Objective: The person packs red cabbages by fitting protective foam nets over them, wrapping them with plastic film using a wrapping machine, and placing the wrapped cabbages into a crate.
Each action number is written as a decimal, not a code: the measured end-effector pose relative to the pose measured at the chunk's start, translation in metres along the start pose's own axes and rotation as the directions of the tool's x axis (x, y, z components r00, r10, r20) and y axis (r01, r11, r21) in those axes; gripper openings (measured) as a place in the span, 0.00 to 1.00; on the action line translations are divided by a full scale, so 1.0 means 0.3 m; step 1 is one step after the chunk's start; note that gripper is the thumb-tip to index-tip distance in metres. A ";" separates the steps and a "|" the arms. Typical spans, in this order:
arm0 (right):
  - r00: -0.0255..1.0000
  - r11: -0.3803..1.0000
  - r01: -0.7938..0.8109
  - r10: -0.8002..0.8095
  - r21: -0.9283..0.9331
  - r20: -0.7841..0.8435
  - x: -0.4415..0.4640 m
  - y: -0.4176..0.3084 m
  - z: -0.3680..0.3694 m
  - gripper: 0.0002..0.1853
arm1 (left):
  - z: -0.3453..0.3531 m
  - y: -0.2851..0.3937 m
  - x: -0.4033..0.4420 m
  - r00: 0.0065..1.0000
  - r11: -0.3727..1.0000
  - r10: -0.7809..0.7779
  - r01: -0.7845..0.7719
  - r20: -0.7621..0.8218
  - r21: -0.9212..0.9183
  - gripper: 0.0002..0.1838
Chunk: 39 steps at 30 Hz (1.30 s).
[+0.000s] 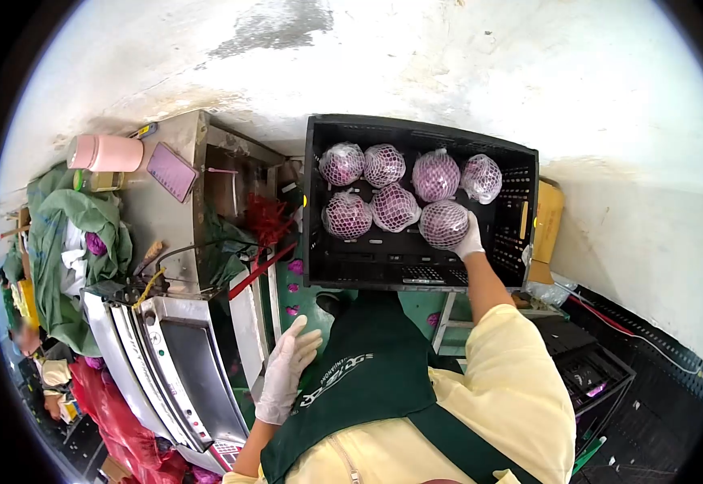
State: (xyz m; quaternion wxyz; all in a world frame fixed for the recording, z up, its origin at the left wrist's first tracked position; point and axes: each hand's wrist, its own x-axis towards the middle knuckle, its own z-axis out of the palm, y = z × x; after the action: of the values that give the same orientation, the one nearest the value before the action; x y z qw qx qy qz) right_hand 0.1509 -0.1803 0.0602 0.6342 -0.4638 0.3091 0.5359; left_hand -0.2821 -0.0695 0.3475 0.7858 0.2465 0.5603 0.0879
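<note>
Inside a black plastic crate [416,262] lie several round purple items, each in clear wrap and a white mesh net. My right hand [471,240], in a thin white glove, grips the right side of the netted purple item [444,224] at the lower right of the group. Its fingertips are partly hidden by the item. To its left lie two more, one in the middle [395,207] and one at the left [346,215]. My left hand [289,367], gloved too, is held below and left of the crate, fingers apart, holding nothing.
At the left stand a metal cabinet [175,234] with a pink jar [105,152] and a phone [172,172] on top, and a silver machine [194,367]. Red netting [267,219] hangs beside the crate. Another dark crate [589,363] sits at the lower right.
</note>
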 end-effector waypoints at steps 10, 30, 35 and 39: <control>0.870 0.949 0.085 -0.220 -0.305 -0.441 0.206 0.071 -0.055 0.38 | 0.018 -0.006 -0.002 0.999 0.999 -0.045 0.044 -0.022 -0.027 0.31; 0.842 0.634 0.501 -0.198 -0.589 0.502 -0.609 1.327 1.115 0.37 | -1.185 -0.583 -0.929 -0.243 0.445 0.421 -0.784 -0.874 0.433 0.24; 0.759 0.472 0.651 -0.418 -0.595 0.499 -0.521 1.315 1.110 0.36 | -1.861 -0.979 -1.143 -0.740 0.992 0.011 -0.078 -0.673 0.102 0.48; 0.773 0.460 0.634 -0.400 -0.622 0.492 -0.558 1.320 1.117 0.36 | -2.129 -1.089 -1.263 -0.601 0.883 0.021 0.385 -0.799 -0.267 0.66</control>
State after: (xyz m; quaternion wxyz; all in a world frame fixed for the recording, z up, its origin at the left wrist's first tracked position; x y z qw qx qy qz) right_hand -0.3064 0.0601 0.2342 0.5473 -0.6773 -0.1948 0.4514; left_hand -1.0526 -0.3239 0.3459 -0.1584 0.0033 0.9872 0.0208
